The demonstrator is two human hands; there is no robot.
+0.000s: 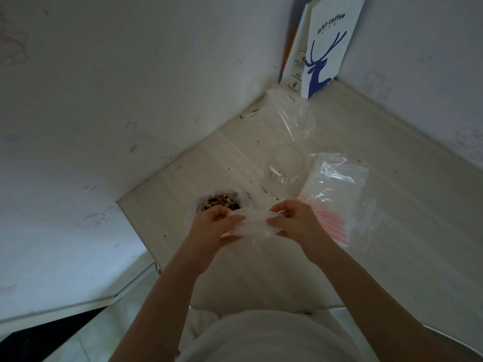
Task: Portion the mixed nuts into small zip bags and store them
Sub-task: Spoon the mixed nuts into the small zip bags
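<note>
A small clear zip bag point(253, 223) hangs between both hands above the table's near part. My left hand point(215, 223) pinches its left edge and my right hand point(292, 220) pinches its right edge, fingers curled on the plastic. Just beyond my left hand sits an open bag of mixed nuts point(220, 201), its lower half hidden by that hand. A pack of small zip bags with pink strips point(337, 202) lies to the right of my right hand.
A clear glass jar point(286, 165) stands behind the hands. A large clear plastic bag point(288, 116) lies further back, before a white and blue paper coffee bag point(326, 45) in the corner. Walls close the pale table point(407, 210) on left and right. Crumbs dot the surface.
</note>
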